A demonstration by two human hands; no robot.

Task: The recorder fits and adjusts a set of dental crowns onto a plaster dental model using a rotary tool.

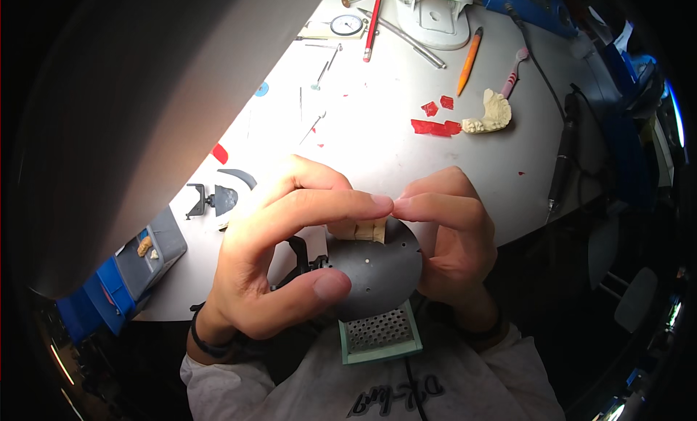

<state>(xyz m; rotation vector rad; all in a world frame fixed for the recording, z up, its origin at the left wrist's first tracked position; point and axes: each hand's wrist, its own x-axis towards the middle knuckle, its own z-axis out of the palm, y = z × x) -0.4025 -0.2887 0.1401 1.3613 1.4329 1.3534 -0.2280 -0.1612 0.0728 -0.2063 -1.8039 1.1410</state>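
a small cream plaster tooth segment (pixel 359 231) sits on the upper edge of a dark round metal plate (pixel 377 272), held close to the person's chest above a pale green perforated tray (pixel 381 335). the left hand (pixel 279 254) grips the plate, thumb pressed on its face and fingers curled over the top, the index tip resting on the segment. the right hand (pixel 450 236) is closed round the plate's far edge, index tip meeting the left one over the piece. the segment looks seated on the plate but not yet released, so the placing seems mid-way. farther off on the white bench (pixel 406 145) lie a plaster dental arch (pixel 490 115), red wax scraps (pixel 434 125), an orange pencil (pixel 470 51), a red pencil (pixel 372 27) and a dial gauge (pixel 346 25).
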